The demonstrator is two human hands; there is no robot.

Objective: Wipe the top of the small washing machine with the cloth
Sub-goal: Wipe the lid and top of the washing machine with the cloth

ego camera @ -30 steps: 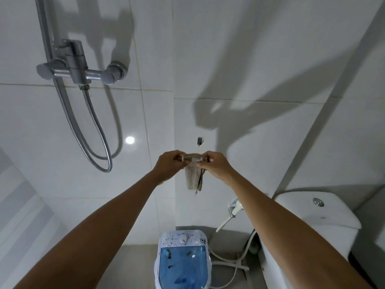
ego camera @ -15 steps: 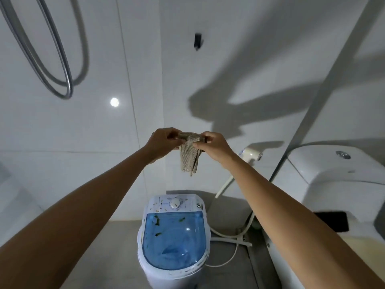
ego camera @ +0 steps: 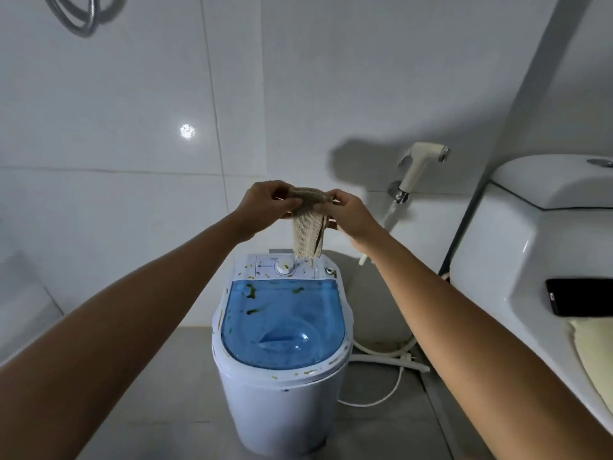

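A small white washing machine [ego camera: 282, 403] stands on the floor below my arms. Its blue see-through lid [ego camera: 282, 323] and white control panel with a round knob [ego camera: 284, 266] carry green and yellow specks of dirt. A beige ribbed cloth [ego camera: 307, 232] hangs folded in the air above the panel. My left hand [ego camera: 265, 207] pinches its top edge from the left. My right hand [ego camera: 348, 212] pinches the same edge from the right. The cloth's lower end hangs just over the knob area, apart from the machine.
A white toilet [ego camera: 517, 247] stands at the right with a black phone [ego camera: 580, 295] and a pale yellow cloth [ego camera: 597, 356] on it. A bidet sprayer [ego camera: 421, 164] hangs on the tiled wall, its hoses [ego camera: 388, 355] lying on the grey floor. A shower hose [ego camera: 83, 14] loops at top left.
The view has tilted downward, bringing the whole washing machine and the toilet into sight. Both hands have kept their hold on the cloth and lowered it towards the machine's top.
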